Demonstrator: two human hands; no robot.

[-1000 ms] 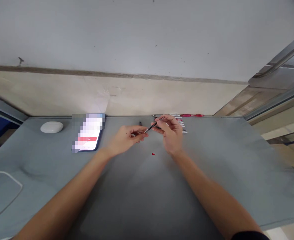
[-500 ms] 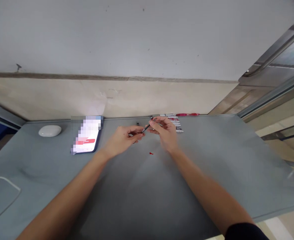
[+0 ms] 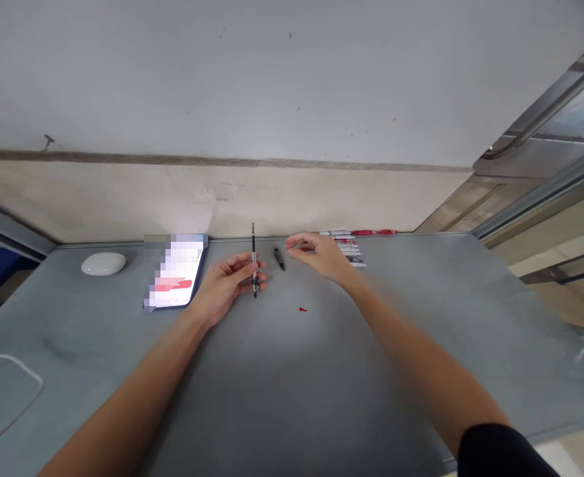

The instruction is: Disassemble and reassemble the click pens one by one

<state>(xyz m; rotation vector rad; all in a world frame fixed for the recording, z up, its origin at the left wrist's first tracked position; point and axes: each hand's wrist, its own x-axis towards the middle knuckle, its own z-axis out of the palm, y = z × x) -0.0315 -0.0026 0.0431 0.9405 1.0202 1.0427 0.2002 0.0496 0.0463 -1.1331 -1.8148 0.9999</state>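
My left hand is closed on a slim black-and-clear pen, held nearly upright between thumb and fingers. Just right of it, a short dark grey piece with a pointed end, like part of a pen, lies on the table. My right hand hovers beside that piece, thumb and fingers apart and nothing visible between them. Behind its wrist lies a row of several pens, partly hidden by the hand. A small red bit rests on the table nearer to me.
On the left of the grey table are a lit phone and a white oval case. A white cable curves at the left edge. A red pen lies along the back edge, against the wall.
Both hands held the pen together at an angle. My right hand has let go and moved slightly away; my left hand has shifted left with the pen, now upright, uncovering the dark grey piece.
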